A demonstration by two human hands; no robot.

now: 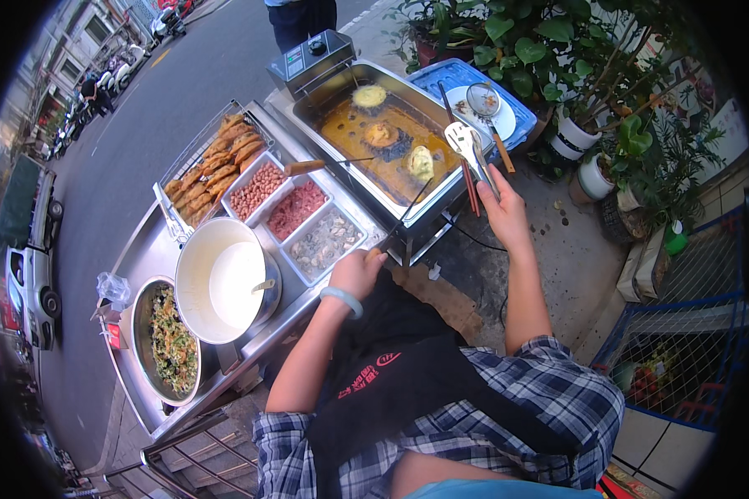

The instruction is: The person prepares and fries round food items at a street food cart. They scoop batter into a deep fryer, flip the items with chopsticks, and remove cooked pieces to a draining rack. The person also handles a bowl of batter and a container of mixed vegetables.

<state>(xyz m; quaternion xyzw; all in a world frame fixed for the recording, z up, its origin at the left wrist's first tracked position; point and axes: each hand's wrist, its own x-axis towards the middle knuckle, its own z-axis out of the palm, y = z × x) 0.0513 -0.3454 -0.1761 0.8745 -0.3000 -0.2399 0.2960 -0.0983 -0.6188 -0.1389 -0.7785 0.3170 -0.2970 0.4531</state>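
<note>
My left hand, with a pale bangle at the wrist, is closed round the handle of a long-handled tool. Its thin dark metal rod runs up over the fryer's near edge toward a pale, battered fritter; the tool's end is hidden. In my right hand is a pair of metal tongs with slotted, flat ends, held beside the fryer's right rim. The deep fryer holds brownish oil, with a yellow fritter and a browner one. Another tool's wooden handle rests across its left rim.
Left of the fryer stand a rack of fried pieces, a divided tray of peanuts, minced meat and oysters, a batter pot and a bowl of chopped vegetables. A blue tray, strainer and potted plants are right.
</note>
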